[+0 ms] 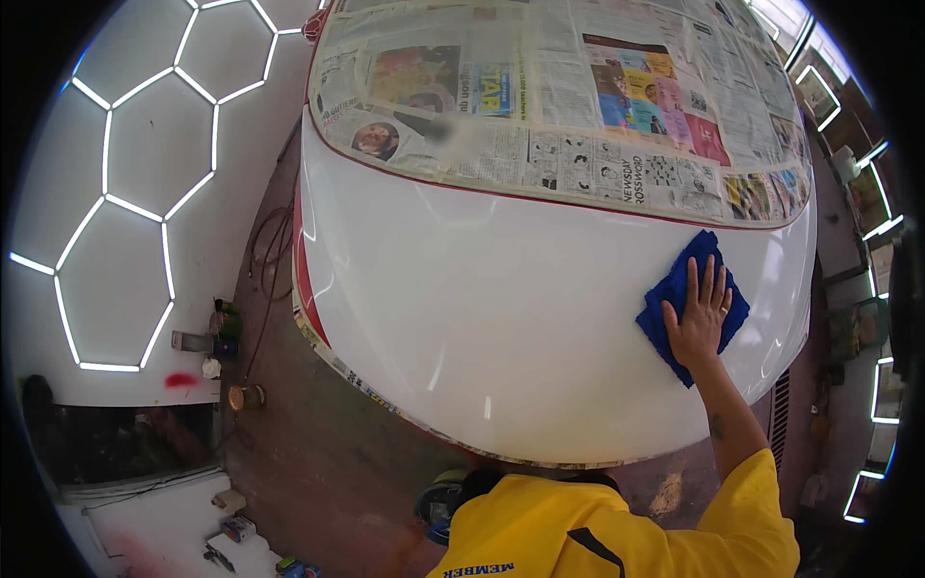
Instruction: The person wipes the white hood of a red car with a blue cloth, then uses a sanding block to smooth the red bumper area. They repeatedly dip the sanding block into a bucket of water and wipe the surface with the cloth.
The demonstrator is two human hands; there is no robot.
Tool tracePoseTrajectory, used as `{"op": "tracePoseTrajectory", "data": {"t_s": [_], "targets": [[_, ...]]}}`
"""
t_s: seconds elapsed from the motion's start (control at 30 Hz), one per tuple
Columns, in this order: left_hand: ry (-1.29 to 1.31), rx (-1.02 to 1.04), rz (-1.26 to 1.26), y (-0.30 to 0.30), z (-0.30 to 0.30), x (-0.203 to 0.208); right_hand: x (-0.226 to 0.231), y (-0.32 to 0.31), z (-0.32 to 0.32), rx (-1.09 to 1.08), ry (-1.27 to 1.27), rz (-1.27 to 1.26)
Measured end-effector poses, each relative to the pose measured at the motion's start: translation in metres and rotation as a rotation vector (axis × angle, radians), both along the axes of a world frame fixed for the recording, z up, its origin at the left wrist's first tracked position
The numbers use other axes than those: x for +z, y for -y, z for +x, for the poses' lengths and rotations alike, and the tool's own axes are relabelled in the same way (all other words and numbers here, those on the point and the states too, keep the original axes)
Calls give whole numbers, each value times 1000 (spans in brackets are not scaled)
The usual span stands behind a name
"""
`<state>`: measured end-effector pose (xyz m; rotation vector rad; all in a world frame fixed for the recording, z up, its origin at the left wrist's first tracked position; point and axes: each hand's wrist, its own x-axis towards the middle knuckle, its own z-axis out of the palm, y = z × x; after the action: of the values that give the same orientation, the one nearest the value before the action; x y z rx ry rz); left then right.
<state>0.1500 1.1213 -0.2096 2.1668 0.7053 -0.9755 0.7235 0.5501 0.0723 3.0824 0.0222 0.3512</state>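
Observation:
My right hand [700,322] lies flat with fingers stretched and slightly apart on a blue cloth [663,332]. The cloth is spread out under the palm, its corners showing around the hand. Both rest on the right side of a glossy white car panel [482,308]. Above the panel, taped newspaper [540,96] covers the car's glass and upper body, with a thin red edge along the border. A ring sits on one finger of this hand. My left hand does not show.
Along the panel's near edge runs a strip of masking paper [366,385]. A hose [275,241] coils on the floor at the left, near cans [226,328] by the wall. Hexagonal lights [159,144] cover that wall. Shelves with items [862,328] stand at the right.

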Motion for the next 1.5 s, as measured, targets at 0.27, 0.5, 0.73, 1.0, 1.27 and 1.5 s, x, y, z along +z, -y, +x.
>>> {"op": "tracePoseTrajectory", "data": {"t_s": [0.27, 0.5, 0.73, 1.0, 1.27, 1.5], "targets": [[-85, 348, -158, -33, 42, -5, 25, -408, 86, 562, -135, -53], [102, 735, -342, -39, -3, -45, 11, -605, 202, 750, 144, 84], [-269, 1132, -344, -17, -45, -26, 27, -709, 305, 622, 104, -127], [-298, 1092, -384, 22, -59, -4, 52, -742, 351, 539, 47, -585], [-67, 1076, -312, 3, -26, -30, -7, -657, 144, 1100, 12, -527], [168, 951, -261, -19, 38, 4, -39, -565, -6, 1461, -268, -371]]}}
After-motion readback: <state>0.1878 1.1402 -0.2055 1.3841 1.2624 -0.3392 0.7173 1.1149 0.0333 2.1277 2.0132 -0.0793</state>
